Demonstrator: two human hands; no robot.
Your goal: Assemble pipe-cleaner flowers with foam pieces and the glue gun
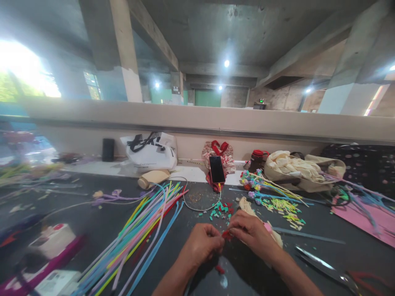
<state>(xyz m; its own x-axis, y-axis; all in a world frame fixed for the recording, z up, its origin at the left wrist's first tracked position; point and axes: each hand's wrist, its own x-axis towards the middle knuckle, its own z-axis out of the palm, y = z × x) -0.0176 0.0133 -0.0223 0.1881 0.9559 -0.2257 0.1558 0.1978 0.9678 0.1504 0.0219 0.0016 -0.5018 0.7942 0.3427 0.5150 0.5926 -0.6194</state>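
Observation:
My left hand (203, 243) and my right hand (251, 232) meet low in the middle of the view, over the dark table. Between their fingertips is a small red fuzzy piece (227, 235), which looks like chenille stem; both hands pinch it, its far side hidden by the fingers. Another red piece (219, 269) lies on the table just below my left hand. Beyond the hands is a loose pile of short green and red cut pieces (221, 210). A crumpled cream cloth (247, 205) lies partly behind my right hand.
Long coloured chenille stems (145, 234) spread at left. Yellow cut pieces (285, 209) and small fuzzy flowers (254, 185) lie at right, with scissors (324, 265) nearer me. A phone (217, 169) with a cable leans at the back. A white bag (151, 152) stands left of it.

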